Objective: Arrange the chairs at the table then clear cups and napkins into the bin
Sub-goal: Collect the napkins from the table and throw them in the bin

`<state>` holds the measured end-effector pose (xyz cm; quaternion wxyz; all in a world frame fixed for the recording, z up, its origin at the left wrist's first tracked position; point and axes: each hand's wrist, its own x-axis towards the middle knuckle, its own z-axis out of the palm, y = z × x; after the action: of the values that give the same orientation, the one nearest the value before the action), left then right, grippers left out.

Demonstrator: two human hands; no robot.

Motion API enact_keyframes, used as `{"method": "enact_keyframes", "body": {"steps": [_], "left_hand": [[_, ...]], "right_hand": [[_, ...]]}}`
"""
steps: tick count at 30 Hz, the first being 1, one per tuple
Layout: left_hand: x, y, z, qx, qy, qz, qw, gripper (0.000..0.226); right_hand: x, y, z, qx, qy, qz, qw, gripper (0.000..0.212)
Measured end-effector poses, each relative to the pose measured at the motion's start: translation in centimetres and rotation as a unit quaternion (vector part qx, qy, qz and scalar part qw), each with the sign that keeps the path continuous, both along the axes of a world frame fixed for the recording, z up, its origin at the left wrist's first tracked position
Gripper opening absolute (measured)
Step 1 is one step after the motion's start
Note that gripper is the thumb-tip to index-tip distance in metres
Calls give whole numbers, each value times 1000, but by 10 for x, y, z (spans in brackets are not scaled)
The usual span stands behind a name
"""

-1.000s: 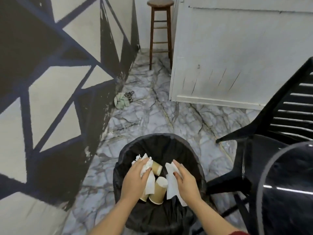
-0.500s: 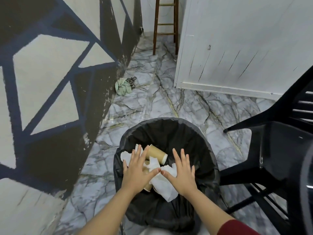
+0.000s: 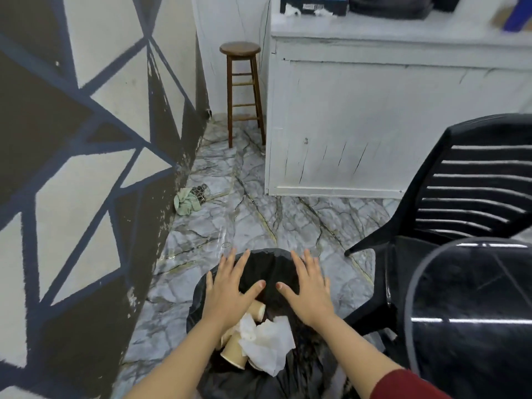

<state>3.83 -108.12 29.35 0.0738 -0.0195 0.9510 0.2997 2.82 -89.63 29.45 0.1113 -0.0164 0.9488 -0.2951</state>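
Both hands are empty now. A second ago the left hand (image 3: 227,289) and the right hand (image 3: 309,292) were each pinching cups and napkins over the bin (image 3: 201,300); half a second ago the fingers had spread and the load was dropping. Now both palms face down with fingers splayed, above the bin's mouth and gripping nothing, and the view has lifted to take in more of the room beyond the bin.

The load lies inside the bin: brown paper cups (image 3: 234,354) on their sides, and crumpled white napkins (image 3: 266,345) draped over and beside them, toward the near side of the liner. I judge the clearing step done for this handful (whether more cups wait on the table cannot be told from here).

Much is cut off. Right of the bin, a black slatted chair (image 3: 472,197) shows only its back and one arm, and a glossy dark round edge, likely the table (image 3: 472,312), fills the lower right corner; its top is out of view, so the chair arrangement cannot be checked. The hands hide the far part of the bin's interior, and the bin's base is below the frame. Beyond the bin, by the painted wall, a green cloth (image 3: 187,201) lies with something dark and tangled I cannot identify.
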Motion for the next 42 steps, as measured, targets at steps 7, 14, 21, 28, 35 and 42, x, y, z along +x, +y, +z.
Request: {"method": "enact_keyframes", "body": {"steps": [7,14,21,28,35,42], "left_hand": [[-40,35,79,-11,86,-69,994,90],[-69,140,123,0,131,-172,976,88],[-43,316,134,40,139,-321,936,85],[21,479,132,80,135,-440,884,103],[65,566,108,64,93,-531,840,100],[70,618,80,36,54,-590,805,99]], "right_hand": [[-16,47,80,18,74,-76,994,70],[8,148,127,33,136,-198,970,68],[90,303,132,62,125,-355,925,66],[194,440,128,82,84,-482,868,69],[259,499,106,84,37,-552,829,74],[263,512,77,38,1,-572,819,105]]}}
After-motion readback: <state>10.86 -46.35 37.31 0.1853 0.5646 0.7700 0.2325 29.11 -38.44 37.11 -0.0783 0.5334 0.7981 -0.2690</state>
